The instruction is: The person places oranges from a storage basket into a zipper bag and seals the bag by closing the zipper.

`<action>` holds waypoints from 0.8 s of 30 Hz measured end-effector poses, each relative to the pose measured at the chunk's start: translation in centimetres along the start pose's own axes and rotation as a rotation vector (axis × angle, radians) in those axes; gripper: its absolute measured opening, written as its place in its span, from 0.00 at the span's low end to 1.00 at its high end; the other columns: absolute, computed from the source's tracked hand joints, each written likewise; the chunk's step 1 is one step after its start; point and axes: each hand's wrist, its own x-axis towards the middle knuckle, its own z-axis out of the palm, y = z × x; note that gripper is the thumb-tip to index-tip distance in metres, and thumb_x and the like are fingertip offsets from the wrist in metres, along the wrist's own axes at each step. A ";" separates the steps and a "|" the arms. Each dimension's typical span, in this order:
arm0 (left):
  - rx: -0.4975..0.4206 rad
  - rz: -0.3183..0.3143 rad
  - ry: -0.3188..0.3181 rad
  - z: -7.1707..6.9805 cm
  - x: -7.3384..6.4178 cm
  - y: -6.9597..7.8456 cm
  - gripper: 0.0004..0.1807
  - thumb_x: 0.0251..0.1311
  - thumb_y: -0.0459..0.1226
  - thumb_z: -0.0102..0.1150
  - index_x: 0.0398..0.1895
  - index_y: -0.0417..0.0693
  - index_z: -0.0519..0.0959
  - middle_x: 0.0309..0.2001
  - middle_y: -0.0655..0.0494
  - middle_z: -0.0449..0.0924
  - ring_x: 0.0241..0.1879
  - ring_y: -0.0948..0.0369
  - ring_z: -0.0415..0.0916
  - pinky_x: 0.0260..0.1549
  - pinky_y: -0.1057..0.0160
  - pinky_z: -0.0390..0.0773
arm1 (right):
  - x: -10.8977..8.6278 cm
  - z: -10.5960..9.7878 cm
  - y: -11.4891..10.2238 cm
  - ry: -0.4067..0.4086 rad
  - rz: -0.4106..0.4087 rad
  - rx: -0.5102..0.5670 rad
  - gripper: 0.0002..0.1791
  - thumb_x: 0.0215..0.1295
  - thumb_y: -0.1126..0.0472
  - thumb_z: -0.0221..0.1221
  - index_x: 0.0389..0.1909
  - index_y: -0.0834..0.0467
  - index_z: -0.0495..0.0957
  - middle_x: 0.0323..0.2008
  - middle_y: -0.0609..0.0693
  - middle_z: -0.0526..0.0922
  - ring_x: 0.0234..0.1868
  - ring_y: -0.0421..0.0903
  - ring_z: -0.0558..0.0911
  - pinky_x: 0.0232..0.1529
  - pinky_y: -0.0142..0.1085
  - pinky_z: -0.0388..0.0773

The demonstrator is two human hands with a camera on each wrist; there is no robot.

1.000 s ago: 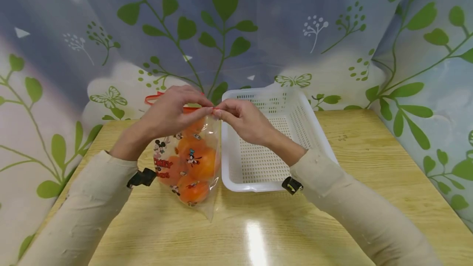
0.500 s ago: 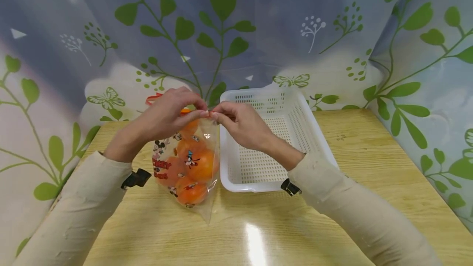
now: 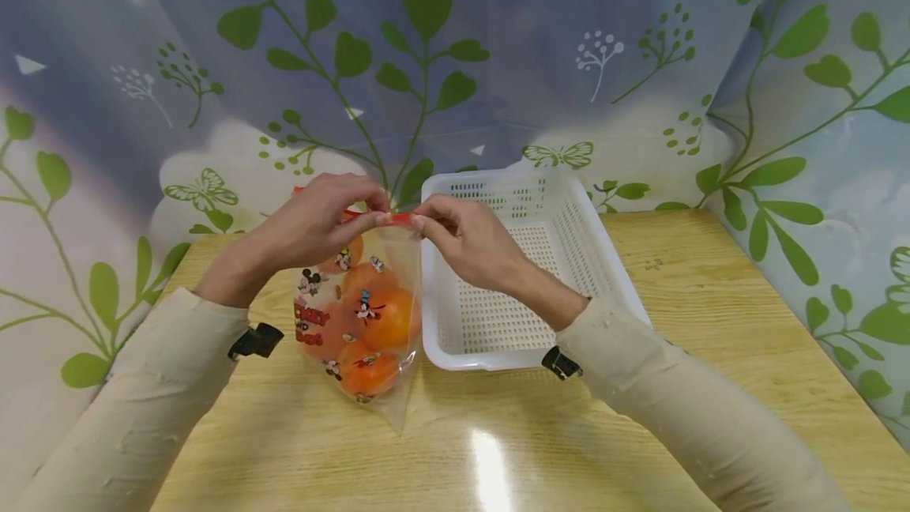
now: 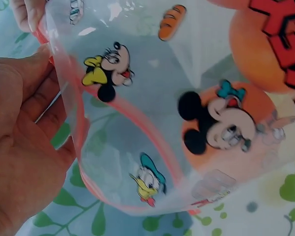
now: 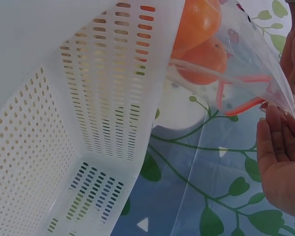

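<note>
A clear zip bag (image 3: 400,267) printed with cartoon characters stands on the table, left of centre, with several oranges (image 3: 389,318) inside. Its red zip edge (image 3: 402,219) runs along the top. My left hand (image 3: 316,220) pinches that edge between thumb and forefinger. At the right corner, my right hand (image 3: 472,239) pinches the same edge, a short stretch of red showing between the two. In the left wrist view, the bag's mouth (image 4: 130,115) gapes beside the left hand (image 4: 27,147). The right wrist view catches the right hand (image 5: 282,164) at the bag's corner.
A white perforated plastic basket (image 3: 458,360) stands close against the bag's right side, under my right forearm. The wooden table (image 3: 341,457) ends at a leaf-patterned cloth (image 3: 498,101) behind and at both sides.
My fingertips, which met at the zip edge, have parted slightly. The left hand has shifted left along the edge while the right stays at the corner. The basket has stayed put.
</note>
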 end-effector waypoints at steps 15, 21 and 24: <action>0.081 -0.047 -0.030 0.1 -0.1 -1.5 0.02 0.66 0.34 0.55 0.36 0.44 0.77 0.35 0.53 0.79 0.34 0.56 0.72 0.37 0.52 0.68 | -0.5 -0.6 0.4 0.031 0.048 0.013 0.08 0.71 0.57 0.54 0.35 0.53 0.81 0.32 0.45 0.82 0.28 0.43 0.74 0.30 0.37 0.68; 0.107 -0.118 -0.034 0.1 -0.7 -3.0 0.03 0.66 0.33 0.55 0.39 0.43 0.77 0.39 0.50 0.80 0.40 0.52 0.75 0.42 0.49 0.69 | -0.6 -0.8 0.7 0.044 0.072 0.025 0.09 0.71 0.57 0.54 0.35 0.53 0.80 0.33 0.47 0.82 0.29 0.44 0.75 0.33 0.38 0.70; 0.075 -0.199 -0.053 0.2 -1.2 -3.7 0.05 0.67 0.34 0.54 0.41 0.42 0.76 0.40 0.50 0.79 0.41 0.52 0.76 0.42 0.48 0.70 | -0.8 -1.0 1.1 0.049 0.099 0.064 0.08 0.71 0.57 0.54 0.35 0.54 0.80 0.33 0.48 0.82 0.33 0.44 0.79 0.36 0.38 0.72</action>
